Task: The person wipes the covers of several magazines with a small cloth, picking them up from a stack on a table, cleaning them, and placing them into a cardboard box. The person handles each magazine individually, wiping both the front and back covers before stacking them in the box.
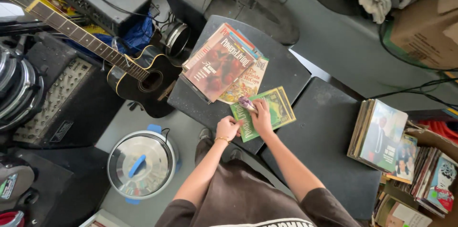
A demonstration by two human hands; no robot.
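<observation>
The right hand (261, 115) lay flat near the centre of the frame, fingers pressed on a green booklet (268, 111) and pinching a small purple object (247, 103) against it; what that object was could not be told. Just left of it, the left hand (228, 128), a bracelet at the wrist, was curled shut on the booklet's lower left edge. The booklet rested on a dark stool top (286, 67), its upper corner touching a fanned stack of magazines (221, 63) above. Left of the stack lay a black acoustic guitar (143, 81). At lower left stood a round metal-lidded pot (140, 164). At the right edge sat a pile of record sleeves (379, 135).
</observation>
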